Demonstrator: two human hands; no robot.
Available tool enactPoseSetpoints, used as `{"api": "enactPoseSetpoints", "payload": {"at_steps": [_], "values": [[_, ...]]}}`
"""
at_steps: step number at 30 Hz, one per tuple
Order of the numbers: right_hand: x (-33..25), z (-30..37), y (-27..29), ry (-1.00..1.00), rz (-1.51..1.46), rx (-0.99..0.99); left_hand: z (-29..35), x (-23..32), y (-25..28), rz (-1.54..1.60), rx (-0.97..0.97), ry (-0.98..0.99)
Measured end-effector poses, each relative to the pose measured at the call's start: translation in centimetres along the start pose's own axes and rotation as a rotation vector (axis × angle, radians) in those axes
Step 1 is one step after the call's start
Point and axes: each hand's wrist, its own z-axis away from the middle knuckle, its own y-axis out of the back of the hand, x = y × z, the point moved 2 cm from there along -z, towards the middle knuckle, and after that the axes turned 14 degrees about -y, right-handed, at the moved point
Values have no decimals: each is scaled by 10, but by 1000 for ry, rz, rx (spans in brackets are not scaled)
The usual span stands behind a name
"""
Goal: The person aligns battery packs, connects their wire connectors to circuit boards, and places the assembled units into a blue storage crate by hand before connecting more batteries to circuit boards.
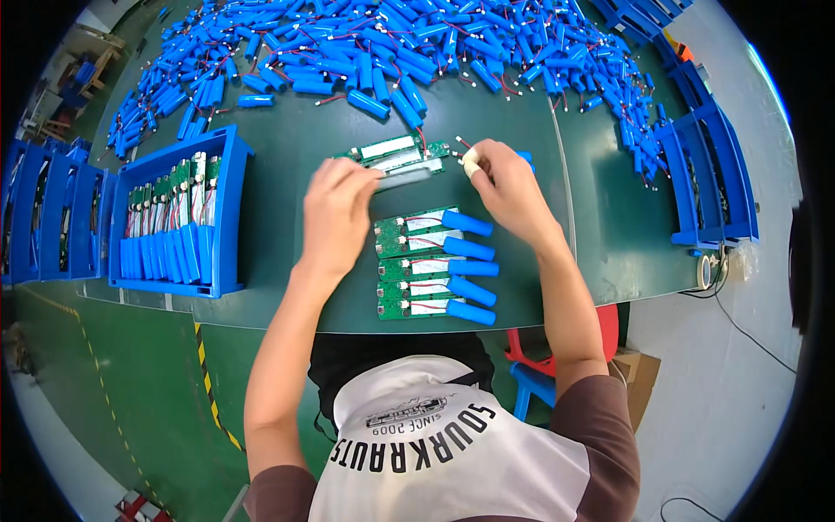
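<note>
Two hands (335, 213) (504, 187) over circuit boards (396, 157)

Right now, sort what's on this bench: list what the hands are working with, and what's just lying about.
In use:
left hand on the circuit boards
right hand holding a blue cell
row of finished boards with cells

Lying about:
heap of loose cells
filled blue tray
empty trays
tape roll
</note>
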Motion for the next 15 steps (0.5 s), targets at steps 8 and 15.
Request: {"api": "enactPoseSetpoints", "payload": {"at_steps": [8,15], "values": [[-3,0,-9,-69,-229,-338,-14,33,-37,30,64,38],[-12,7,-24,15,-234,-218,-5,42,-48,226,150,226]]}}
